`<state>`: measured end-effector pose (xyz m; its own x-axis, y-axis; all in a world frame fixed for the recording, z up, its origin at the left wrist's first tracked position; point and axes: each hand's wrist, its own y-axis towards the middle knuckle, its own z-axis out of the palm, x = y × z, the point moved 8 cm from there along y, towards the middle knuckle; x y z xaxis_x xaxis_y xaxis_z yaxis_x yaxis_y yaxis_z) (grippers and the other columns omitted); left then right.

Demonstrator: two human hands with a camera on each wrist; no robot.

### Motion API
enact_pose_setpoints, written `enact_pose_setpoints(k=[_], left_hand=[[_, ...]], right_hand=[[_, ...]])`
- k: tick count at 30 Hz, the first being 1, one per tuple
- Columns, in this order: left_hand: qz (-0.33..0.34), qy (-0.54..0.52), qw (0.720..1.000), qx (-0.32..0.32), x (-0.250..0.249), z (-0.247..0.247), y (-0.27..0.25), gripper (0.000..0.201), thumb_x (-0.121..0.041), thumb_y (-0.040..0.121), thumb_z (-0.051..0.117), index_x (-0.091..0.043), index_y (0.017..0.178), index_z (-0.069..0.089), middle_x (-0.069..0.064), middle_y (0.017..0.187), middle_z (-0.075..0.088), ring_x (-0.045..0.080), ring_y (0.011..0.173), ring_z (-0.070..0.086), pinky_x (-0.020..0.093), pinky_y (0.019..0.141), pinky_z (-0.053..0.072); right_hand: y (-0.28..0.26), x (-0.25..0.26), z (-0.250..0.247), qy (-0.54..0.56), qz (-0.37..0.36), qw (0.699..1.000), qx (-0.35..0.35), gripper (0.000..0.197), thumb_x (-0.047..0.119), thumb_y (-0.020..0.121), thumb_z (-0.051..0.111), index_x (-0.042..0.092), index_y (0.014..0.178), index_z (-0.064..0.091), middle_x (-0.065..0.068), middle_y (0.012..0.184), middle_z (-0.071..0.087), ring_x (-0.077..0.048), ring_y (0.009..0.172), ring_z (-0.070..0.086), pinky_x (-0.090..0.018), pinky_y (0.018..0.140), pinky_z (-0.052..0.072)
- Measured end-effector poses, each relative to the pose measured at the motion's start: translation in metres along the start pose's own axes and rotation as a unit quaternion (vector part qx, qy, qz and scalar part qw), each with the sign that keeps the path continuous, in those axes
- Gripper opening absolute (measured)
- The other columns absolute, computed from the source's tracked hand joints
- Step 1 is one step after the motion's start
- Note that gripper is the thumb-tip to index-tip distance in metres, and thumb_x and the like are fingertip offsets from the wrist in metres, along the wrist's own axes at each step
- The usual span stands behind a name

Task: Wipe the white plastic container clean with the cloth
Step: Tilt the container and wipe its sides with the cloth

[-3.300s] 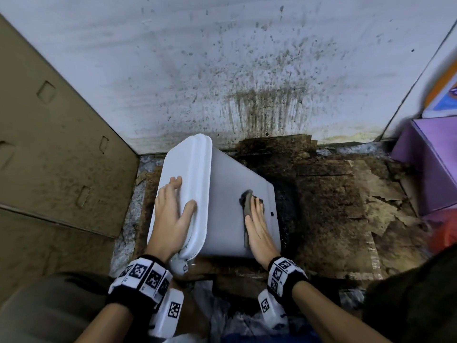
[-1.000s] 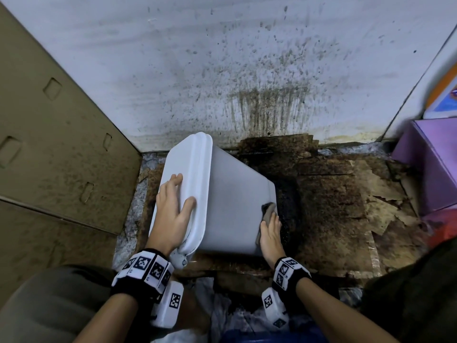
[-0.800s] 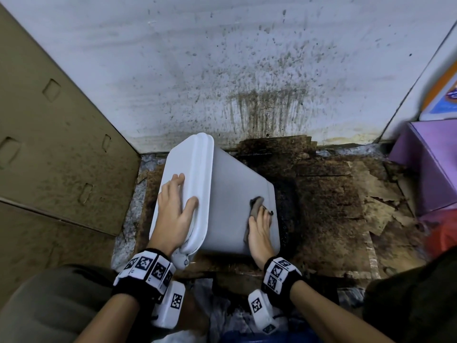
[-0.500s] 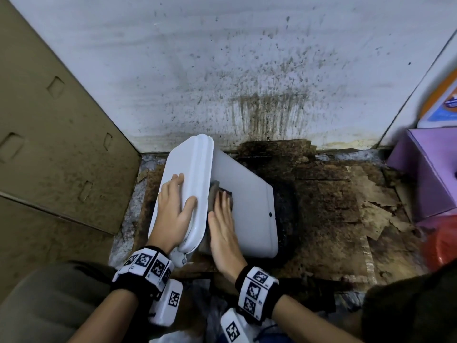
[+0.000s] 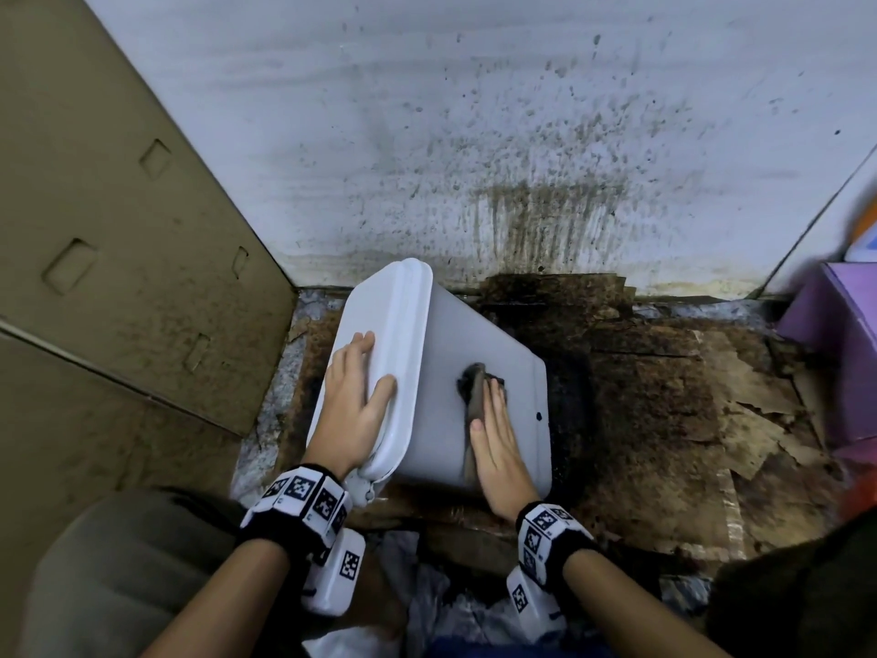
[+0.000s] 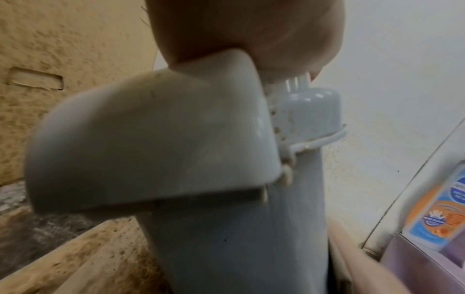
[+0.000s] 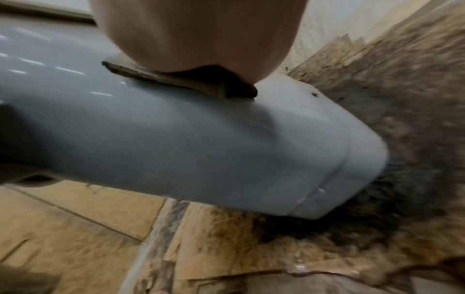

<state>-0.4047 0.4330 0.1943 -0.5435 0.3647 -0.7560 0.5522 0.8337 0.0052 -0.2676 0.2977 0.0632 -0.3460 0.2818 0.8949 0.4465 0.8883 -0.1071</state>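
Head view looks down; blurry wrist views close, sharing container [image 5: 479,353].

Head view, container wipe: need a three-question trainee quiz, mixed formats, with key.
1. True or false: the left hand rests flat on the lid end of the white container.
2. Multiple choice: where is the cloth?
A. lying on the floor
B. pressed under the right hand on the container's upward-facing side
C. draped over the purple box
3. Fill in: the container lies on its ____, lid end toward the cardboard sheet.

Key:
1. True; its fingers lie straight on the lid.
2. B
3. side
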Motion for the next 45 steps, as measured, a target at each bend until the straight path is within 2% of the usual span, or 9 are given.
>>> enact_pose_setpoints(k=[7,10,15,18,22,28,32,37,45], left_hand=[[0.008,0.004,1.000,-0.004,-0.010,0.004,-0.002,0.062,-0.038,0.092,0.046,-0.017,0.149,0.035,-0.011,0.143,0.030,0.013,0.148,0.020,0.026,0.117,0.015],[0.007,0.004,1.000,-0.004,-0.013,0.005,-0.001,0.063,-0.038,0.091,0.046,-0.017,0.149,0.036,-0.004,0.147,0.033,0.015,0.148,0.020,0.028,0.117,0.015],[0.006,0.012,1.000,-0.005,-0.021,0.009,0.000,0.056,-0.031,0.098,0.051,-0.015,0.150,0.036,0.002,0.150,0.034,0.015,0.147,0.021,0.024,0.114,0.013],[0.001,0.021,1.000,0.000,-0.025,0.012,0.000,0.064,-0.038,0.093,0.047,-0.015,0.151,0.035,0.003,0.152,0.033,0.013,0.145,0.021,0.025,0.114,0.014],[-0.002,0.029,1.000,0.003,-0.025,0.013,0.001,0.068,-0.042,0.091,0.043,-0.015,0.153,0.033,0.005,0.154,0.032,0.013,0.146,0.020,0.033,0.119,0.017],[0.005,0.035,0.999,0.007,-0.031,0.015,-0.004,0.067,-0.043,0.093,0.043,-0.016,0.153,0.032,0.002,0.154,0.031,0.013,0.148,0.017,0.032,0.119,0.015],[0.009,0.035,0.999,0.001,-0.032,0.014,-0.004,0.054,-0.028,0.103,0.051,-0.017,0.153,0.032,0.001,0.154,0.030,0.011,0.148,0.017,0.030,0.117,0.016],[0.001,0.016,1.000,-0.004,-0.029,0.008,-0.005,0.052,-0.022,0.102,0.054,-0.017,0.151,0.035,-0.001,0.151,0.032,0.013,0.149,0.020,0.028,0.116,0.016],[0.011,-0.007,1.000,0.017,-0.030,0.012,-0.008,0.060,-0.038,0.098,0.050,-0.019,0.153,0.033,-0.005,0.153,0.030,0.009,0.150,0.018,0.028,0.119,0.013]], right_hand=[[-0.010,-0.071,-0.019,-0.008,0.173,0.984,0.044,0.057,0.030,0.111,0.015,0.009,0.157,-0.010,0.001,0.163,-0.023,-0.014,0.152,-0.018,-0.017,0.114,-0.015],[-0.007,-0.071,-0.017,-0.079,0.127,0.989,0.012,0.080,0.056,0.100,-0.002,0.000,0.156,0.002,-0.013,0.166,-0.010,-0.024,0.155,-0.010,-0.027,0.122,-0.010],[0.005,-0.037,-0.007,0.000,0.120,0.993,0.007,0.054,0.018,0.111,0.016,0.008,0.154,-0.013,0.003,0.158,-0.021,-0.007,0.144,-0.021,-0.035,0.123,-0.014],[0.011,0.004,-0.007,0.067,0.076,0.994,-0.032,0.055,0.022,0.110,0.021,0.017,0.157,-0.008,0.006,0.163,-0.019,-0.009,0.151,-0.020,-0.032,0.124,-0.012],[0.005,0.066,-0.003,0.102,-0.029,0.994,-0.014,0.051,0.031,0.110,0.020,0.032,0.156,-0.003,0.012,0.166,-0.012,0.001,0.151,-0.016,-0.023,0.123,-0.008],[-0.010,0.072,-0.006,0.026,-0.106,0.994,-0.002,0.054,0.032,0.109,0.018,0.025,0.155,-0.009,0.010,0.166,-0.016,-0.002,0.152,-0.015,-0.026,0.124,-0.005],[-0.008,0.052,-0.009,0.029,-0.083,0.996,0.005,0.056,0.029,0.110,0.023,0.028,0.157,-0.006,0.017,0.166,-0.013,0.002,0.151,-0.012,-0.021,0.123,-0.005],[-0.007,-0.009,-0.013,0.024,-0.011,1.000,0.003,0.053,0.033,0.110,0.022,0.039,0.152,-0.010,0.018,0.164,-0.015,0.007,0.149,-0.013,-0.026,0.125,-0.004],[-0.011,-0.063,-0.018,0.033,0.126,0.991,0.028,0.054,0.029,0.110,0.018,0.028,0.151,-0.017,0.003,0.165,-0.022,-0.001,0.146,-0.022,-0.019,0.117,-0.015]])
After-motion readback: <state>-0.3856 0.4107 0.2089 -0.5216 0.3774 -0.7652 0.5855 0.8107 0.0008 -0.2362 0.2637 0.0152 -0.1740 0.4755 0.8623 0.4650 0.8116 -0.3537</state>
